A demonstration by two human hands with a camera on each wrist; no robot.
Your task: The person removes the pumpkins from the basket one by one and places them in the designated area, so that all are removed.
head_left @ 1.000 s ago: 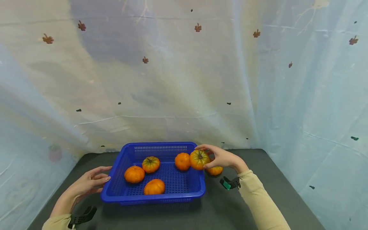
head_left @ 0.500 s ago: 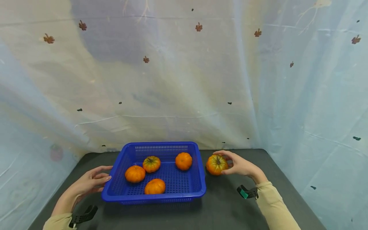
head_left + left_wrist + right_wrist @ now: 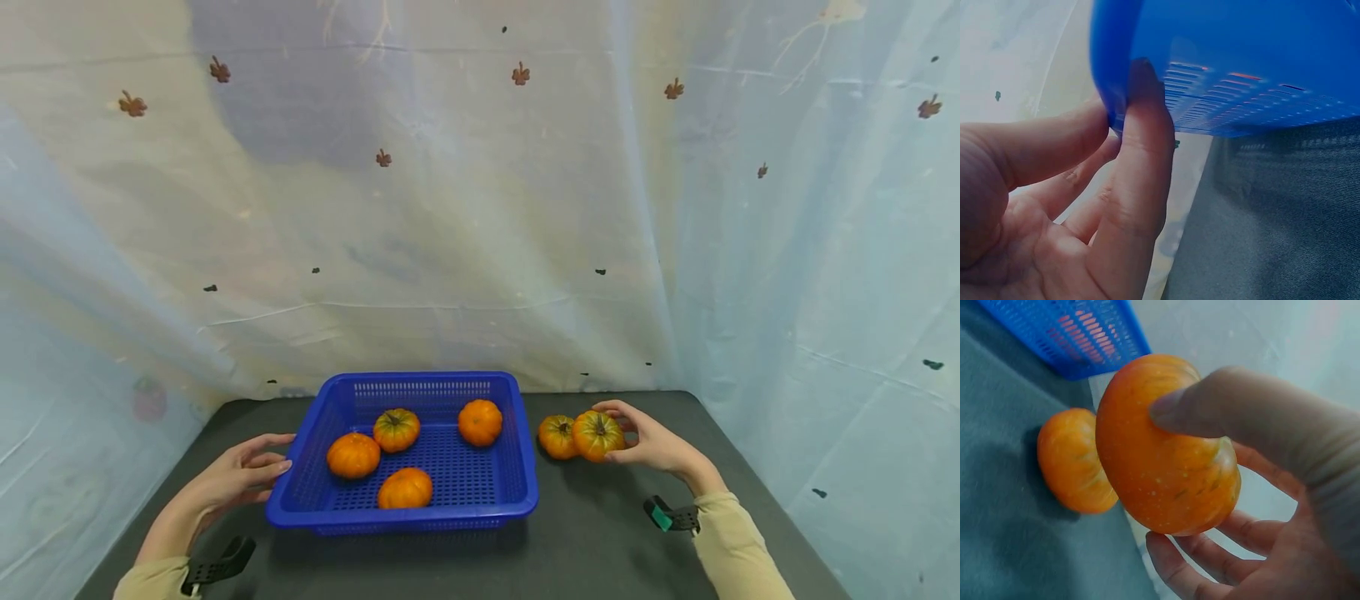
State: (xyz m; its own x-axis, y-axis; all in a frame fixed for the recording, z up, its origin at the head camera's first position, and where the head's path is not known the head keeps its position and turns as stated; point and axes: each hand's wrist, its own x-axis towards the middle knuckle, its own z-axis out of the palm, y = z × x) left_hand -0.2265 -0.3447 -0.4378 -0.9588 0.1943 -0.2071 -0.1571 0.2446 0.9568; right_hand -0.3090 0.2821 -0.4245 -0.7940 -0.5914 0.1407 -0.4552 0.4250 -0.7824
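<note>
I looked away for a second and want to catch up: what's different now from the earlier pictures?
The right hand has carried the held pumpkin rightward, from the basket's right edge to the right of the table pumpkin. It has not let go. The left hand stays at the left edge of the basket, and the four pumpkins inside lie as they were.

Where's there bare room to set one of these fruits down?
Bare table lies before the basket, between the sleeves. Inside, open floor borders the front fruit, back-right fruit and right wall. Crowded: basket's left, with two close fruits, and beside the right hand, which holds one fruit near another.
</note>
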